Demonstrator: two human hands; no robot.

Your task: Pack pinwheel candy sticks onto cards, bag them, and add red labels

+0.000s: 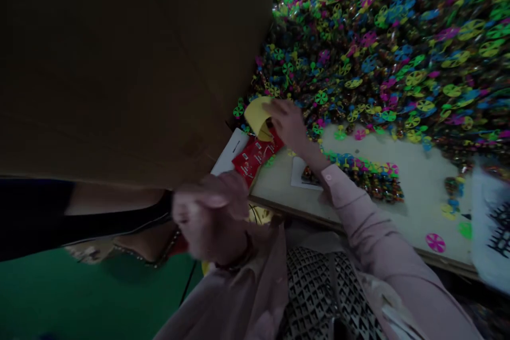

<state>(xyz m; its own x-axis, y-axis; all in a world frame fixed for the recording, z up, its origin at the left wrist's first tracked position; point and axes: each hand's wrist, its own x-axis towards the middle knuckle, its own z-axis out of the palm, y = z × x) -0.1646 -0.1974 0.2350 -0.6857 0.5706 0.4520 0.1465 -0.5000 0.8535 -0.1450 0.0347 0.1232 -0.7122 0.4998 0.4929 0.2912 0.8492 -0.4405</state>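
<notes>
My right hand [289, 125] reaches over the table, its fingers closed on the right end of a curled yellow paper strip [256, 114]. Right below the strip lie red printed packets [255, 159], partly over a white sheet or pad [231, 151]. My left hand [213, 212], with a bracelet at the wrist, hovers off the table's front edge. Motion smears its fingers, so I cannot make out whether it holds anything. Under my right forearm, a row of small clear packs with coloured wheel-shaped tops [362, 172] lies beside a white card [303, 172].
A big brown cardboard box [131, 64] blocks the upper left. Many packs with coloured wheels [378, 53] are heaped across the back of the table [418, 170]. Another person's arm [115, 199] shows below the box. A white bag [492, 223] is at the right edge.
</notes>
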